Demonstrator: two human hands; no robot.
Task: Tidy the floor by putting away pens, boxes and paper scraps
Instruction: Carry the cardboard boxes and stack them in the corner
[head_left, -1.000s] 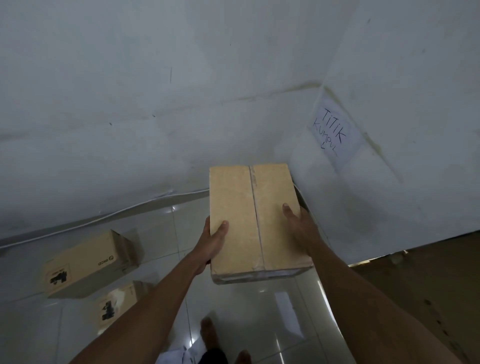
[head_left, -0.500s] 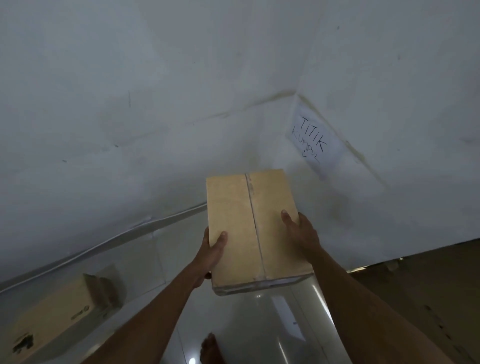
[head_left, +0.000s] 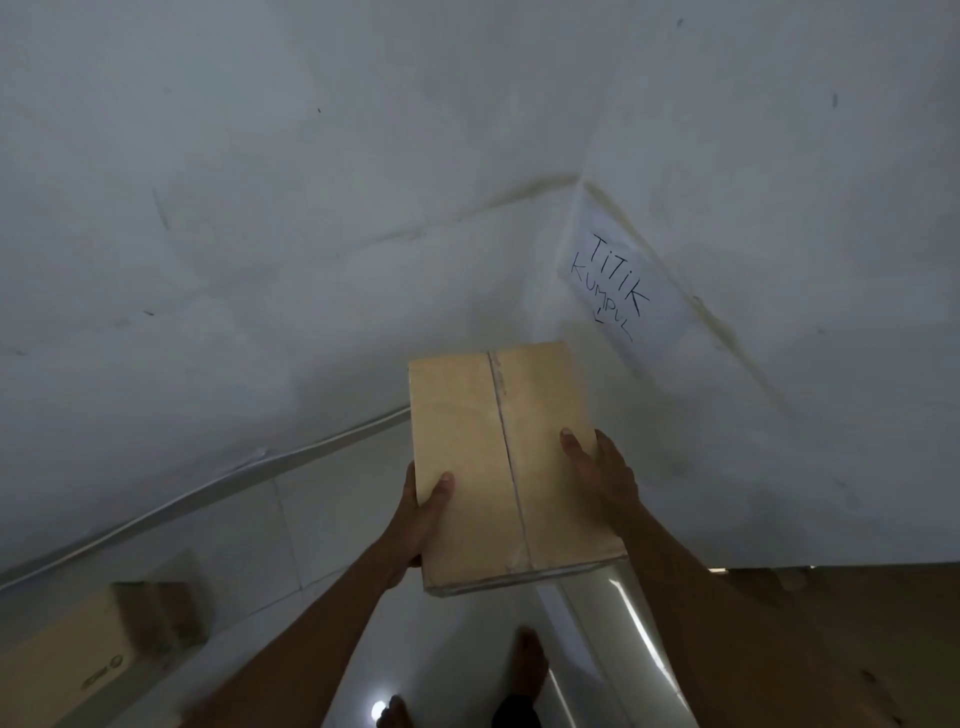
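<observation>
A plain brown cardboard box (head_left: 506, 462) with a taped centre seam is held up in the air in front of a white wall corner. My left hand (head_left: 421, 514) grips its left side, thumb on top. On the right side my right hand (head_left: 602, 467) grips it the same way. Both sets of fingers are hidden under the box. A second brown box (head_left: 88, 654) with printed marks lies on the glossy white floor at the lower left.
A white paper sign (head_left: 618, 283) with handwritten words is taped on the right wall near the corner. A brown surface (head_left: 852, 639) fills the lower right. My bare feet (head_left: 527, 662) show on the tiles (head_left: 332, 525) below the box.
The view has swung right and up towards the corner. The floor boxes have slid off to the lower left, one out of sight. My hands hold the box as before.
</observation>
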